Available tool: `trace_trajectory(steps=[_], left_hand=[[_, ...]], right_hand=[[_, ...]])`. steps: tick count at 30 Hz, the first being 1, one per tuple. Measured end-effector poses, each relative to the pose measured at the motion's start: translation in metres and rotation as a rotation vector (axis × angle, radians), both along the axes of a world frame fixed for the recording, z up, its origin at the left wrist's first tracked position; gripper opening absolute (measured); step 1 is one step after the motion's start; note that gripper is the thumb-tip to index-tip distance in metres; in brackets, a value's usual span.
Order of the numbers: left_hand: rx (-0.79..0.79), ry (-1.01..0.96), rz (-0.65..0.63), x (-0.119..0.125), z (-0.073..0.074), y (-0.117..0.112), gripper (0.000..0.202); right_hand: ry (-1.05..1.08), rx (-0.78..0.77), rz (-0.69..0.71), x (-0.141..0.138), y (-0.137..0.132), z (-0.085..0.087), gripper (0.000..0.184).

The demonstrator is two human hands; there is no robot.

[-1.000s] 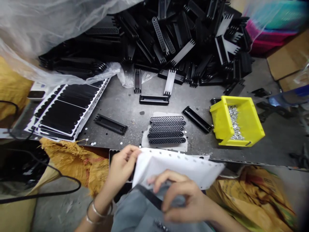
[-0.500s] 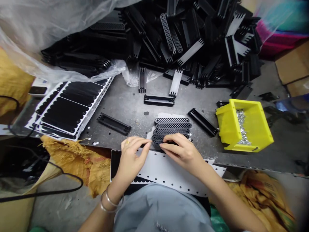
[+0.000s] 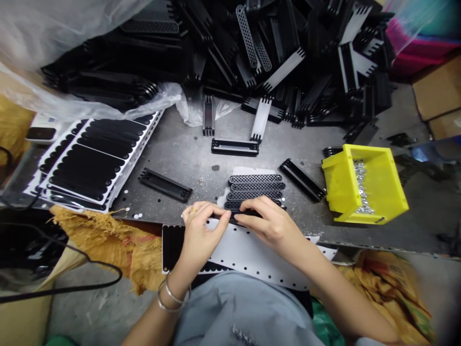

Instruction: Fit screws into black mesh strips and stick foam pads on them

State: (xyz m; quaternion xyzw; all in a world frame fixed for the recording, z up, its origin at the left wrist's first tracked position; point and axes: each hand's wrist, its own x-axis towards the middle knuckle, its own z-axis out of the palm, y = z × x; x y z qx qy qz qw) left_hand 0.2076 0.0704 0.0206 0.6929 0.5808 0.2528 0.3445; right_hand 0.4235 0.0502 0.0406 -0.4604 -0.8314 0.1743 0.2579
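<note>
Five black mesh grille strips lie side by side in a row [image 3: 255, 191] on a pale backing piece. My right hand [image 3: 268, 226] is at the near end of the row, its fingers closed over the closest strip [image 3: 238, 217], which they mostly hide. My left hand [image 3: 201, 235] pinches a long white backing sheet [image 3: 255, 254] at the table's near edge, close to my right fingertips. That sheet has scalloped edges, punched holes, and a black pad [image 3: 172, 247] showing at its left end.
A heap of black plastic frames [image 3: 281, 62] rises behind the steel table [image 3: 201, 178]. Sheets of black pads [image 3: 93, 163] lie at left, and several loose frames lie nearby. A yellow bin [image 3: 363, 185] holds small metal parts at right. Clear plastic sheeting [image 3: 65, 62] hangs upper left.
Since one second ago, both hands have moved from above my lap to the table's near edge, and the white sheet has flattened out. Over the last half second, they have barely shifted.
</note>
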Motion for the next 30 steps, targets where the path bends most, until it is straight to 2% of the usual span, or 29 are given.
trace_trajectory(steps=[3, 5, 7, 10, 14, 16, 18, 20, 22, 24, 25, 27, 29, 30], left_hand=[[-0.01, -0.016, -0.011, 0.0, -0.001, 0.001, 0.018], [-0.003, -0.025, -0.017, -0.002, -0.002, 0.002, 0.02], [0.009, -0.028, -0.021, -0.003, -0.004, 0.003, 0.021], [0.024, -0.015, -0.032, -0.003, -0.005, 0.005, 0.023], [0.063, 0.014, -0.064, -0.006, -0.006, 0.004, 0.025], [0.138, 0.021, -0.064, -0.01, -0.01, 0.001, 0.02], [0.25, 0.065, -0.076, -0.017, -0.016, -0.005, 0.026], [0.366, 0.158, -0.124, -0.025, -0.022, -0.014, 0.033], [0.448, 0.242, -0.25, -0.031, -0.023, -0.026, 0.023], [0.493, 0.249, -0.406, -0.031, -0.015, -0.038, 0.014], [0.522, 0.221, -0.484, -0.028, -0.008, -0.043, 0.01], [0.626, 0.13, -0.594, -0.016, 0.008, -0.046, 0.009], [0.762, 0.035, -0.633, 0.004, 0.017, -0.039, 0.034], [0.77, 0.03, -0.626, 0.015, 0.017, -0.033, 0.044]], right_hand=[[0.047, -0.091, -0.131, 0.022, -0.008, 0.003, 0.021], [0.168, -0.197, -0.215, 0.038, -0.012, 0.002, 0.017], [0.279, -0.226, -0.255, 0.049, -0.014, -0.002, 0.013], [0.332, -0.194, -0.242, 0.053, -0.012, -0.01, 0.013], [0.284, -0.139, -0.183, 0.053, -0.013, -0.012, 0.012], [0.222, -0.026, -0.249, 0.054, -0.02, -0.009, 0.013], [0.208, 0.062, -0.346, 0.052, -0.033, -0.005, 0.014], [0.255, 0.045, -0.358, 0.043, -0.05, -0.001, 0.014], [0.248, -0.045, -0.279, 0.029, -0.068, 0.004, 0.021], [0.168, -0.143, -0.221, 0.019, -0.085, 0.007, 0.034], [0.139, -0.203, -0.214, 0.02, -0.094, 0.009, 0.034], [0.142, -0.367, -0.234, 0.042, -0.113, 0.008, 0.022], [0.184, -0.533, -0.287, 0.087, -0.132, 0.002, 0.019], [0.173, -0.58, -0.336, 0.115, -0.141, -0.004, 0.021]])
